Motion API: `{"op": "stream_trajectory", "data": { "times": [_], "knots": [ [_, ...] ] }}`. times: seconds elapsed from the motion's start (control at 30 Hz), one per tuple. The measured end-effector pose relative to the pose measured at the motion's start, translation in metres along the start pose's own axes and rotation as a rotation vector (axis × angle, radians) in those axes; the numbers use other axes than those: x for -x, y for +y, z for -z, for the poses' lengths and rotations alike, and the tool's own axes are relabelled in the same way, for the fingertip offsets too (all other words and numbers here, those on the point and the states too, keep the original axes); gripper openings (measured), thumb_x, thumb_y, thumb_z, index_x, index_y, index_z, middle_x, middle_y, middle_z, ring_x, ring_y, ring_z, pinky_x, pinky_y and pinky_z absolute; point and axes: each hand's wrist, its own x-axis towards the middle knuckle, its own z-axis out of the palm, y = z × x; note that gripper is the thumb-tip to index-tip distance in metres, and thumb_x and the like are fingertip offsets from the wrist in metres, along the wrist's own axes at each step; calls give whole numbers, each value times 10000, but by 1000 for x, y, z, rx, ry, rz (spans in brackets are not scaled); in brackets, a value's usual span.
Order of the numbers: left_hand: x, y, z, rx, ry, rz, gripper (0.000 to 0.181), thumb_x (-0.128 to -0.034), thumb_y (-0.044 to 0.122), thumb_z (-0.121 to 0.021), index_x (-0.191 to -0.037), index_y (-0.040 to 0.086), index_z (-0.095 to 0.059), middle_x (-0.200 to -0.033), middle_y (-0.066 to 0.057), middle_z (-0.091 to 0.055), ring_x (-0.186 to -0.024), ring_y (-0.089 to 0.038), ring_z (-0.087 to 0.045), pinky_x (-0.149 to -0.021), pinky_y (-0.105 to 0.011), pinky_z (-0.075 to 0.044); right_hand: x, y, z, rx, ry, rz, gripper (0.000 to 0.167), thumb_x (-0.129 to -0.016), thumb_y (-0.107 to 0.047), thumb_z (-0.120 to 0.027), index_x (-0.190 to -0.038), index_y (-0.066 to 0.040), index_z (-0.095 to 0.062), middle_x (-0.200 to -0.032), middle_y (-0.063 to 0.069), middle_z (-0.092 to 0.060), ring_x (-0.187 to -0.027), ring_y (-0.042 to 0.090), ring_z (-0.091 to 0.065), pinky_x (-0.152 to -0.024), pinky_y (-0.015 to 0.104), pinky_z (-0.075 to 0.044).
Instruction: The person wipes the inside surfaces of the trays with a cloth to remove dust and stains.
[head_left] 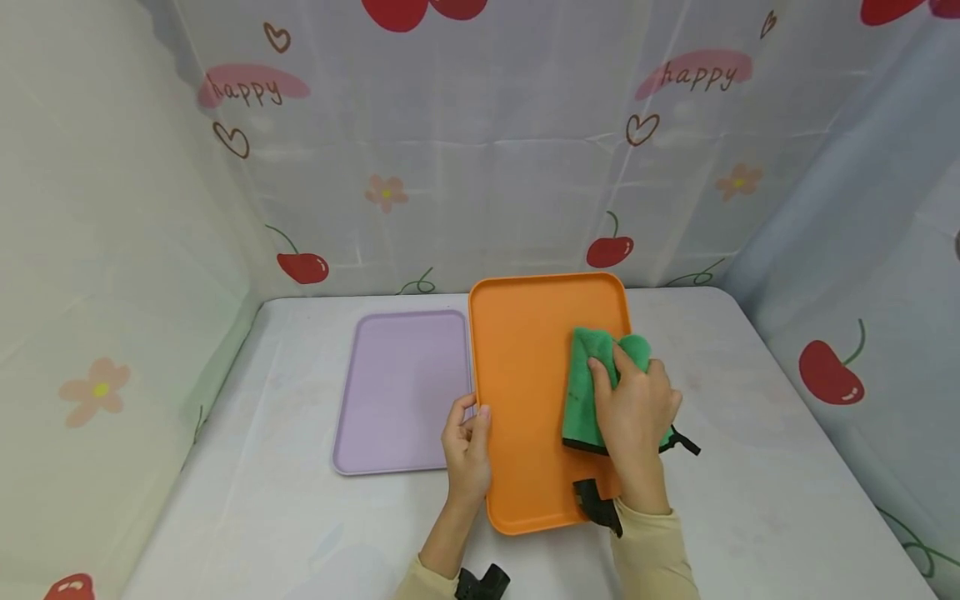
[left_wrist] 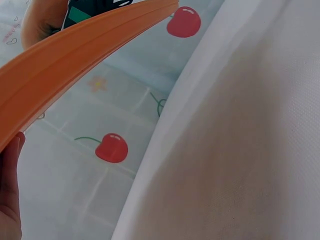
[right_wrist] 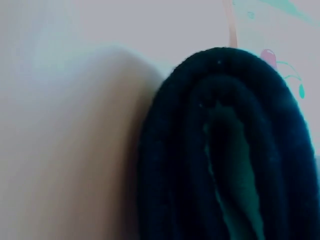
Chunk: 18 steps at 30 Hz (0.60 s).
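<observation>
Above the white table (head_left: 757, 467), the left hand (head_left: 468, 454) grips the orange tray (head_left: 525, 400) by its left edge; the right hand (head_left: 636, 412) clasps a folded green cloth (head_left: 582, 400) against its right side. A purple tray (head_left: 405, 392) lies beside it. Behind, the curtain (head_left: 487, 167) twice reads "happy".

Both forearms (head_left: 441, 543) reach forward, left grip (head_left: 468, 454) pinching, right grip (head_left: 633, 408) palm down with curled fingers (head_left: 624, 363).

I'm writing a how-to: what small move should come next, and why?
Probably slide the green cloth left across the orange tray: the right hand holds it at the tray's right side, while the left hand grips the left edge.
</observation>
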Motion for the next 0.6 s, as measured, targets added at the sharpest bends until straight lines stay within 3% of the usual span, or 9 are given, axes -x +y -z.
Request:
{"op": "stream_trajectory", "data": {
  "times": [0.6],
  "knots": [
    [1,0,-4,14,-15,8,201,-1017,74,-484,-1104,-105,-500,-550,107,-314,-479,1,-286,-414,-180,-239,22,-36,-14,-8,68,246,414,-822,-322,-779,-1143,-64,-730,-872,246,-644,-735,342,-551,-583,446,-345]
  ]
}}
